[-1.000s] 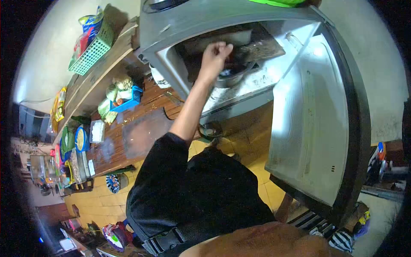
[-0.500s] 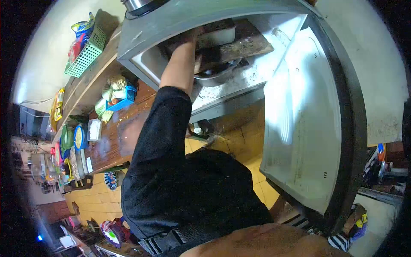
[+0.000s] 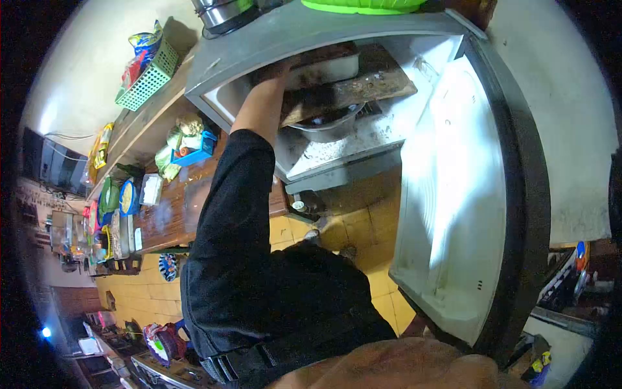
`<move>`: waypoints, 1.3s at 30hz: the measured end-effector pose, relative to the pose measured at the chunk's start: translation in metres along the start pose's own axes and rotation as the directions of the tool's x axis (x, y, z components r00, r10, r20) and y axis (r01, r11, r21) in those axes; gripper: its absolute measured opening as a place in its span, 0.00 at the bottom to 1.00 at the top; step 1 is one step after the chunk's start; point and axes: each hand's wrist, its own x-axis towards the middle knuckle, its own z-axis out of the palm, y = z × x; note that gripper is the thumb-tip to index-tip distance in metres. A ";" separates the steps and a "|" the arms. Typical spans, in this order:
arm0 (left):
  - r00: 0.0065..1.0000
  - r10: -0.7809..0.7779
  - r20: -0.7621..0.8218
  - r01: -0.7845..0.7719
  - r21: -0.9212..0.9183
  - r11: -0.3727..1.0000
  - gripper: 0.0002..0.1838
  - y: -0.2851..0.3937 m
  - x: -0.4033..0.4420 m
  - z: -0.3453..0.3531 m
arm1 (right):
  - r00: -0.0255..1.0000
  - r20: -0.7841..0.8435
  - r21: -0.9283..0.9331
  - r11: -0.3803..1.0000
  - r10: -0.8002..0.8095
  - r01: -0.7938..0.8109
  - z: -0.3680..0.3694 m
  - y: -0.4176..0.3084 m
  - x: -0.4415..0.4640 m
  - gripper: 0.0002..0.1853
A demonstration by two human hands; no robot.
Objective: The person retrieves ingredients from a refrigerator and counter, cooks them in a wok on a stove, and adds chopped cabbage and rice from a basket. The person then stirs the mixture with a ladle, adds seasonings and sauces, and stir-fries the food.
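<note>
My left arm, in a black sleeve, reaches into a grey refrigerator cabinet (image 3: 259, 42) whose door (image 3: 463, 214) stands open. My left hand (image 3: 280, 70) is deep in shadow beside a white rectangular container (image 3: 327, 70); its fingers are hidden. That container rests on a worn wooden board (image 3: 359, 91). Beneath the board sits a metal bowl (image 3: 330, 129) with dark contents, on the cabinet's speckled floor. At the bottom edge, close to the camera, is bare skin; I cannot make out whether it is my right hand, arm or leg.
On top stand a metal pot (image 3: 223, 14) and a bright green plastic item (image 3: 363, 5). To the left, a wooden counter (image 3: 172, 223) holds a blue basket (image 3: 197, 149) of vegetables and a white box (image 3: 151, 189). A green basket (image 3: 148, 76) sits on the shelf. Yellow tiles (image 3: 356, 223) cover the floor.
My view has shifted, so the cabinet appears lower and the green item on top has come into sight. My left hand stays inside, now less visible past the board's left end.
</note>
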 end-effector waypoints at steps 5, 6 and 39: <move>0.997 -0.080 0.023 0.077 -0.615 0.785 0.21 0.014 0.009 0.001 | 1.000 -0.006 0.014 1.000 0.012 -0.012 0.001 0.000 0.003 0.27; 0.995 -0.092 0.032 0.088 -0.697 0.712 0.20 0.014 0.007 0.003 | 1.000 -0.005 0.011 1.000 0.011 -0.011 0.003 0.000 0.005 0.27; 0.828 0.181 0.530 0.549 -0.833 -0.067 0.13 -0.181 -0.362 -0.159 | 0.950 -0.256 0.029 0.981 -0.179 0.193 0.134 -0.167 -0.060 0.27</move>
